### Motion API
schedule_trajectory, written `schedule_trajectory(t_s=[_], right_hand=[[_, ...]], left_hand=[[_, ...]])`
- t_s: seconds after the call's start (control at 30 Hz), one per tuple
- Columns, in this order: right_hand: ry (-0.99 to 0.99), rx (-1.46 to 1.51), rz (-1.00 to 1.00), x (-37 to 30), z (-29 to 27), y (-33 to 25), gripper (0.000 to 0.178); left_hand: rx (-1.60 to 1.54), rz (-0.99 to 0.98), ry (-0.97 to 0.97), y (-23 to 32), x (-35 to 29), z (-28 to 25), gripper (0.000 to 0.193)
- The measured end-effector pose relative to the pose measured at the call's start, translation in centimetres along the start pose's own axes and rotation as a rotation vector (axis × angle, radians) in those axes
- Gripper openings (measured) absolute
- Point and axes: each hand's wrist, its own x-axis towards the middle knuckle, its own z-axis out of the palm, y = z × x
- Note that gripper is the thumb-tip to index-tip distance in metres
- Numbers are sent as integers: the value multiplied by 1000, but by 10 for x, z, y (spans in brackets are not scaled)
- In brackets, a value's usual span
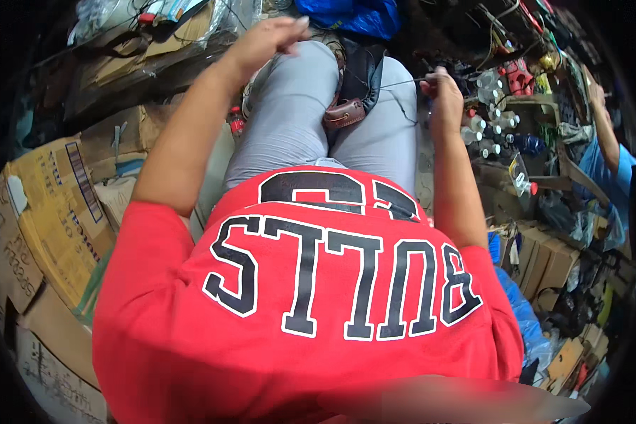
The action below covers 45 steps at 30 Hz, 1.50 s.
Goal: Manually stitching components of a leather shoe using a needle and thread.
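Between my knees sits a dark shoe (358, 81) with a brown leather end that carries light stitching. A thin dark thread (401, 85) runs taut from the shoe to my right hand (444, 95), which is closed on it out past my right knee. More thread hangs loosely over the grey trouser leg. My left hand (279, 37) is raised above my left knee, with its fingers curled and pressed together. Whatever those fingers hold, if anything, is too small to make out.
Flattened cardboard boxes (56, 219) lie along my left. Several plastic bottles (487, 120) stand on the right, near a red object (519, 76). A blue plastic bag (353, 15) lies ahead. At the far right shows another person's arm (604, 127) with a blue sleeve.
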Motion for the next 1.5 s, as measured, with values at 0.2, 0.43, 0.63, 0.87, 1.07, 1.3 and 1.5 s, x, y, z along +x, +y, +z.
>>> schedule_trajectory(t_s=[0.2,0.43,0.63,0.87,1.07,1.3,1.5], right_hand=[[-352,980,410,-12,9,-14,43],[-472,779,387,-27,-58,14,42],[-439,-658,300,-5,-173,32,57],[-778,-609,-198,21,30,-61,61],[-834,-1100,-129,19,49,-75,39],[-546,-770,-57,-6,16,-42,32],[-237,-930,-607,-28,39,-41,31]], left_hand=[[-1212,-68,-91,8,15,55,43],[-1103,-233,-88,-50,31,11,45],[698,276,390,-44,7,-40,38],[1043,358,-72,13,-37,108,50],[980,436,-151,-4,-39,85,34],[828,421,-255,-7,-40,88,30],[907,388,-336,8,-28,81,31]])
